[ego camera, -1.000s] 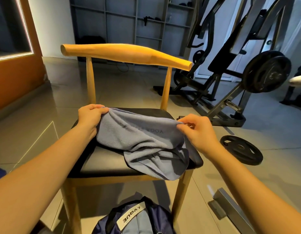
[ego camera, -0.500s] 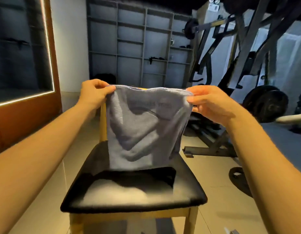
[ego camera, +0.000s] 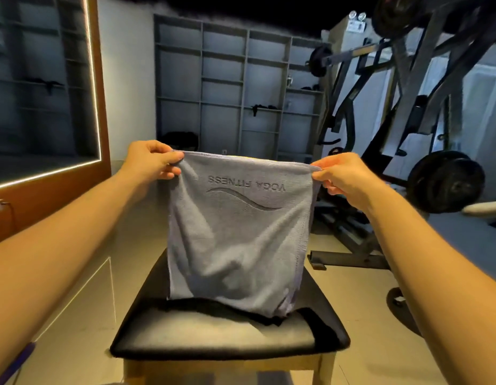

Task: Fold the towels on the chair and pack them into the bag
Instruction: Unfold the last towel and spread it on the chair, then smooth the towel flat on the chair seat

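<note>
Two corners, two pinches: your left hand grips the top left corner of the grey towel, and your right hand has the top right, fingers and thumbs closed on the hem. The towel hangs stretched between them above the black seat of the chair, its lower edge down at the seat; whether it touches, I can't tell. Held like this, I'd say, its own weight pulls it flat and square for a clean fold. The lettering reads upside down to you. Behind stands grey shelving; the weight machine sits off right, well apart. Nothing blocks the seat. The bag isn't in view.
</note>
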`<act>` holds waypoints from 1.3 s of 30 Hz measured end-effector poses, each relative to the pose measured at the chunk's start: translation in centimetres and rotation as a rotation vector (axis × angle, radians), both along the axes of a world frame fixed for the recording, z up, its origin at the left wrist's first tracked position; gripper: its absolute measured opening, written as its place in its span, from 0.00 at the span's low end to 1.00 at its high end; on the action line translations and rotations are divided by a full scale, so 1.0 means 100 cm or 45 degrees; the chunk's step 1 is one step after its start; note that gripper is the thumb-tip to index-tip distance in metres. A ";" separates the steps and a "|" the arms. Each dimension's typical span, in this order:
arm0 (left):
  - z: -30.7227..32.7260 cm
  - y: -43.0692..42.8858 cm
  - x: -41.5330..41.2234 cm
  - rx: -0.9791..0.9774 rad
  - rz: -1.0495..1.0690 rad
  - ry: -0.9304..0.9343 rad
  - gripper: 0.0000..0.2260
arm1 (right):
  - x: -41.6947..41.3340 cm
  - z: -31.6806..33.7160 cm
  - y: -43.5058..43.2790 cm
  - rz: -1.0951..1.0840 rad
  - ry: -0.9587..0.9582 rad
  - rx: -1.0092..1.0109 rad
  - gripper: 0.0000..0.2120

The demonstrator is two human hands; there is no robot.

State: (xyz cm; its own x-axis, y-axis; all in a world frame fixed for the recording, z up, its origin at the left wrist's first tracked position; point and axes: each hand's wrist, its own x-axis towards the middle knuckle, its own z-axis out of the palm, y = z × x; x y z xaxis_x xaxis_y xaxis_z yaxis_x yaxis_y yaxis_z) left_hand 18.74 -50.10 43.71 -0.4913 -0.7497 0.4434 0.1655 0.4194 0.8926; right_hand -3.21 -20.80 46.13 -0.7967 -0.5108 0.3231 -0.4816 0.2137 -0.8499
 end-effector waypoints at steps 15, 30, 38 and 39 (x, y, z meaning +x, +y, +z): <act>0.002 -0.017 -0.028 -0.105 -0.033 0.168 0.04 | -0.035 -0.011 -0.042 -0.068 -0.140 -0.520 0.07; -0.216 0.030 0.062 -0.579 -0.627 -1.287 0.07 | 0.005 -0.225 0.036 0.446 -0.254 0.949 0.07; -0.216 0.040 0.056 -0.590 -0.999 -1.521 0.05 | 0.011 -0.224 0.038 0.501 -0.223 1.322 0.09; -0.212 0.040 0.053 -0.549 -1.061 -1.552 0.05 | 0.011 -0.224 0.037 0.524 -0.220 1.352 0.08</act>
